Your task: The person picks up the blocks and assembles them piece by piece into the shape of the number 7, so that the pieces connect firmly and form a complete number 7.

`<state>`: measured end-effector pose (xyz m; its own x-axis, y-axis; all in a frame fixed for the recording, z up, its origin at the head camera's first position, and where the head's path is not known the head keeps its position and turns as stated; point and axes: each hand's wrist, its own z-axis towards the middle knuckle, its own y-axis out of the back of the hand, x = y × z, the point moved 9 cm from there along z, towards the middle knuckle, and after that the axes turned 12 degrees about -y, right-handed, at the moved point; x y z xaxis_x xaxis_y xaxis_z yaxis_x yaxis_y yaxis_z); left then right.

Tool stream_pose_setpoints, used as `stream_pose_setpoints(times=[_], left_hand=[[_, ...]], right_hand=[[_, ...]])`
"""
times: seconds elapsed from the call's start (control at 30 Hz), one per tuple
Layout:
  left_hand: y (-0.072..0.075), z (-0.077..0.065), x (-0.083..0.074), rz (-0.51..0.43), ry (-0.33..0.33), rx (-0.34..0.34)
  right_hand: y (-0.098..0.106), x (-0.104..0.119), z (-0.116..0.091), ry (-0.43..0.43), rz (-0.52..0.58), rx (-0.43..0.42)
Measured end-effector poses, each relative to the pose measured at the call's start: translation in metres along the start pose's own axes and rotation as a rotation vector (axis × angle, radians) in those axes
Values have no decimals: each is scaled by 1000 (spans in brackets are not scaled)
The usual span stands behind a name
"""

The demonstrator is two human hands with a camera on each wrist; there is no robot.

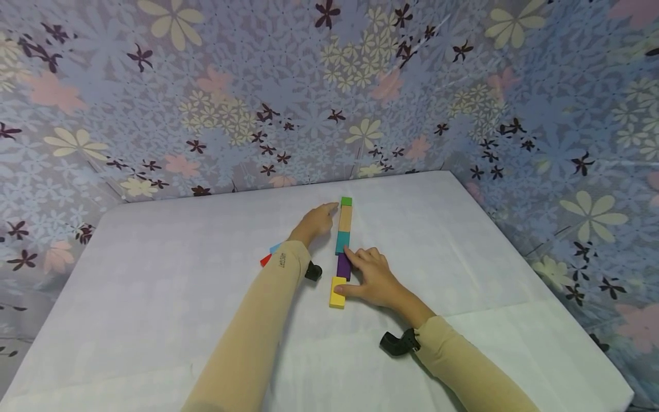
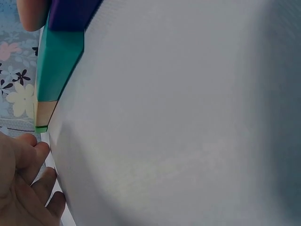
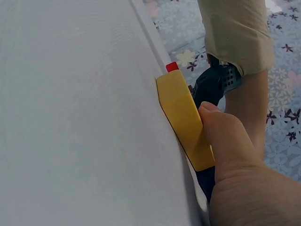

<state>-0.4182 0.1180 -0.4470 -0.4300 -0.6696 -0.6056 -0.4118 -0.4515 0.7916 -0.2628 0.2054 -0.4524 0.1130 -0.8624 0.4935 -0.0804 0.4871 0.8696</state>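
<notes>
At eight o'clock from the spread right hand [image 1: 374, 279], the yellow block [image 1: 337, 301], aligned twelve-to-six, is touched by its thumb; the left hand [image 1: 316, 223], relaxed, is placed farther.

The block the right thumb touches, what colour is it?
Yellow. The block shows best in the right wrist view.

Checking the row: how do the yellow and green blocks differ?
The yellow block is nearest the head camera in the row, the green block farthest. Yellow looks longer than green. The right hand has its thumb on yellow, not green. Both lie on the white table.
</notes>
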Motion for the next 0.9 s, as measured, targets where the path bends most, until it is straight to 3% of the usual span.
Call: stream_pose_setpoints(times=[0.6,0.73,0.9], left_hand=[[1,-6,1,15,-25,-33],[5,-16,3,-15,-44,-21],[21,-39,8,-34,-80,-14]], right_hand=[[-1,3,-1,2,-6,12],[-2,2,-1,-4,-7,16],[-2,0,-1,-8,-4,16]])
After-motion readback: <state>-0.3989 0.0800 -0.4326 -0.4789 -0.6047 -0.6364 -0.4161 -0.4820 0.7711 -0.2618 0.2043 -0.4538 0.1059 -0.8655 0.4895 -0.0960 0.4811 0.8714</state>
